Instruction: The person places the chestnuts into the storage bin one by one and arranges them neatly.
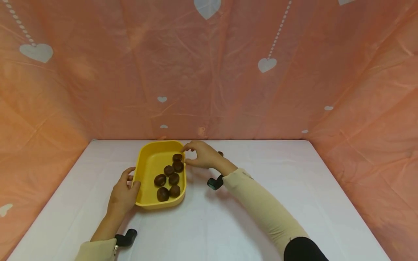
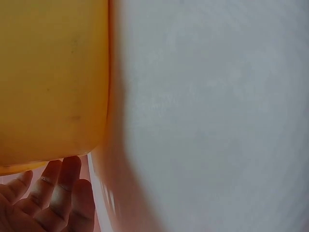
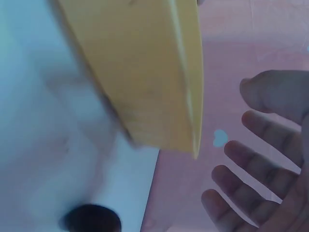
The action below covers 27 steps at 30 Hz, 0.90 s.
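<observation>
A yellow rectangular tray (image 1: 148, 159) stands on the table left of the middle, with several round, glossy brown chestnuts (image 1: 160, 180) toward its right side. My left hand (image 1: 122, 195) grips the tray's left wall, thumb at the rim and fingers outside. In the left wrist view those fingers (image 2: 60, 193) lie against the tray wall (image 2: 53, 87). My right hand (image 1: 202, 154) is by the tray's far right rim, fingers spread and holding nothing. The right wrist view shows its fingers (image 3: 251, 159) apart from the tray wall (image 3: 140, 72).
Another brown chestnut (image 1: 220, 153) lies on the table behind my right wrist, mostly hidden. A blurred dark round thing (image 3: 91, 218) shows low in the right wrist view. The white table (image 1: 277, 163) meets an orange curtain with hearts (image 1: 228, 90) at the back and sides.
</observation>
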Motion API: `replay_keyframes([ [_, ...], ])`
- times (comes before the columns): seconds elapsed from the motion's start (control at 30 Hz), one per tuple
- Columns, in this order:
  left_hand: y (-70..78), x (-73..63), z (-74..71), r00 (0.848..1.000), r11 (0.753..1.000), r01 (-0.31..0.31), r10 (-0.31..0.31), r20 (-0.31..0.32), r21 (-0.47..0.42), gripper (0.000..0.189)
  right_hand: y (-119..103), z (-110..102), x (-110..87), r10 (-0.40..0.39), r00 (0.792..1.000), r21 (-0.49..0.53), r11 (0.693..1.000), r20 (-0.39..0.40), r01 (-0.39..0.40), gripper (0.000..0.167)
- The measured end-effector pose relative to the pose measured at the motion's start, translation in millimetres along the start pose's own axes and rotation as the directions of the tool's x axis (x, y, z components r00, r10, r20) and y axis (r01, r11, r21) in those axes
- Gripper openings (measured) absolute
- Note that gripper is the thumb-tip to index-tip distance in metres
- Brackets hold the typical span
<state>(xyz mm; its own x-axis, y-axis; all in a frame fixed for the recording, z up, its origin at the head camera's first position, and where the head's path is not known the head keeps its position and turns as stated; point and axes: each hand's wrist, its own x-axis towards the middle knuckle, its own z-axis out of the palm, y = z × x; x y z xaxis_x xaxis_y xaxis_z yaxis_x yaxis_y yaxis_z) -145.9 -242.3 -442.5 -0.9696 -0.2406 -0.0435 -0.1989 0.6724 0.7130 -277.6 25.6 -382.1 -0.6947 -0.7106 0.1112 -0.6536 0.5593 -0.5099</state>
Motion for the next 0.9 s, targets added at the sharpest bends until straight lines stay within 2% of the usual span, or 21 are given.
replay_keyframes([
  [0.27,1.1,1.0,3.1,1.000,1.000,0.005,-0.005,-0.003,-0.003,0.053,20,-1,-13.7,0.070,0.997,-0.022,0.997,-0.011,-0.070,0.038],
  [0.7,1.1,2.0,5.5,1.000,1.000,0.012,-0.012,0.001,-0.004,0.053,45,7,-28.1,0.169,0.985,-0.062,0.984,0.019,-0.168,0.035],
  [0.9,1.5,0.6,5.3,1.000,1.000,0.016,-0.016,0.005,-0.010,0.053,52,12,-28.9,0.156,0.988,-0.071,0.985,0.003,-0.155,0.033],
])
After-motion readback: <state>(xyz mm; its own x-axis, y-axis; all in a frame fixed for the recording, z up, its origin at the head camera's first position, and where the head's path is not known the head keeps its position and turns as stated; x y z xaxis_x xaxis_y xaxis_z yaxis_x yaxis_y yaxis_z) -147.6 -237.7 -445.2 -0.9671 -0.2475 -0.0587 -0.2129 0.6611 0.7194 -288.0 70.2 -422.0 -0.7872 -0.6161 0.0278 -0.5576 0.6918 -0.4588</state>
